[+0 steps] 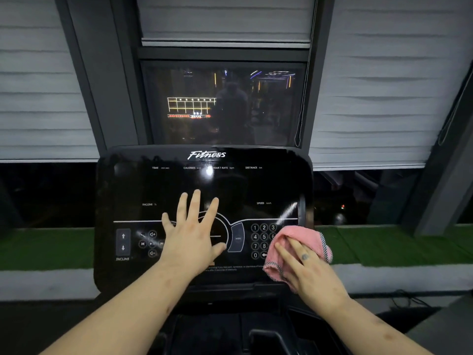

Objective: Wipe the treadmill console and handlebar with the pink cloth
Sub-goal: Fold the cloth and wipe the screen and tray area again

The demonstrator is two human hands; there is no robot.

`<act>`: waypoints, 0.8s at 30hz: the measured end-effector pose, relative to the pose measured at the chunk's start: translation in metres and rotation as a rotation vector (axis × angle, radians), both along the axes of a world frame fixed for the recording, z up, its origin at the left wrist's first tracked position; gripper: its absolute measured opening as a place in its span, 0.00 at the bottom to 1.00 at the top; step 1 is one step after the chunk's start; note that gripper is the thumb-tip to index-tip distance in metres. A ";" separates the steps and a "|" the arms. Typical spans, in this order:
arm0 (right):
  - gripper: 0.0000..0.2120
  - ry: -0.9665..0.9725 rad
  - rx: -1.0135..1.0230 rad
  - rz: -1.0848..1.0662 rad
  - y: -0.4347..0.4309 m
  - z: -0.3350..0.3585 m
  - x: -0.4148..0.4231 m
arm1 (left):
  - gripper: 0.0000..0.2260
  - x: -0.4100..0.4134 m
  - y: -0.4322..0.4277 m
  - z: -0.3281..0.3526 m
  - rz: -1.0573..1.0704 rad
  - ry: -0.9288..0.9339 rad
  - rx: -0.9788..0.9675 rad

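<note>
Two hands reach forward. Right hand [307, 267] presses one pink cloth [294, 237], fingers nearly straight and together, on the lower right of the single treadmill console [204, 180], partly over the keypad [259, 237]. Cloth seems soft and light, best held bunched under the palm. Left hand [194, 234] lies flat, fingers spread, mid-console. Handlebar is perhaps hidden below.

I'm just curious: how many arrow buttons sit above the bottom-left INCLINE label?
2: the up arrow sits directly above the down arrow, at the console's lower left. None look hidden.
</note>
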State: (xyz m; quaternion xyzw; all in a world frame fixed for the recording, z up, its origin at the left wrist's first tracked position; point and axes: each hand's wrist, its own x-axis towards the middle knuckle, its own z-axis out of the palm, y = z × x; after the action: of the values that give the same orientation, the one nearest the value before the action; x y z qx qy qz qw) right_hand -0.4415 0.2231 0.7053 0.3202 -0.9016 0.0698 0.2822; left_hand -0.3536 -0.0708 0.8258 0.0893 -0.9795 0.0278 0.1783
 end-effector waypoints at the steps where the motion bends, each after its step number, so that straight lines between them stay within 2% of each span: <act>1: 0.42 -0.024 0.023 -0.015 0.002 -0.001 0.000 | 0.48 0.003 0.001 -0.005 0.008 -0.007 0.000; 3: 0.32 -0.026 0.079 0.011 0.003 0.003 -0.003 | 0.49 0.007 0.002 -0.011 0.030 -0.018 -0.004; 4: 0.25 0.012 0.131 0.052 0.002 0.012 -0.005 | 0.49 0.008 0.001 -0.013 0.042 -0.023 -0.010; 6: 0.19 0.148 0.191 0.165 -0.001 0.039 -0.014 | 0.49 0.008 0.000 -0.014 0.055 -0.030 -0.012; 7: 0.12 0.240 0.172 0.187 -0.004 0.055 -0.021 | 0.49 0.008 -0.001 -0.014 0.060 -0.030 -0.009; 8: 0.11 0.278 0.105 0.188 -0.008 0.072 -0.029 | 0.50 0.007 -0.001 -0.014 0.065 -0.035 -0.006; 11: 0.34 0.093 -0.119 0.100 -0.023 0.120 -0.061 | 0.51 0.003 0.000 -0.013 0.075 -0.058 -0.002; 13: 0.40 -0.012 -0.147 0.044 -0.029 0.137 -0.080 | 0.52 0.002 0.000 -0.014 0.080 -0.059 0.002; 16: 0.39 -0.030 -0.170 0.054 -0.033 0.140 -0.084 | 0.53 0.002 0.001 -0.017 0.087 -0.050 0.013; 20: 0.38 -0.060 -0.232 0.079 -0.032 0.111 -0.058 | 0.54 0.001 0.005 -0.020 0.102 -0.049 0.013; 24: 0.35 0.065 -0.245 0.130 -0.028 0.066 -0.028 | 0.54 0.001 0.005 -0.020 0.103 -0.054 0.013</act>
State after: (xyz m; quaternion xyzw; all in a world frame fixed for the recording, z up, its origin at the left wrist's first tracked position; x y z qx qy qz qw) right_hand -0.4692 0.1956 0.7711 0.3432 -0.8540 0.1871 0.3434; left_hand -0.3522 -0.0655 0.8053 0.1402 -0.9782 0.0328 0.1494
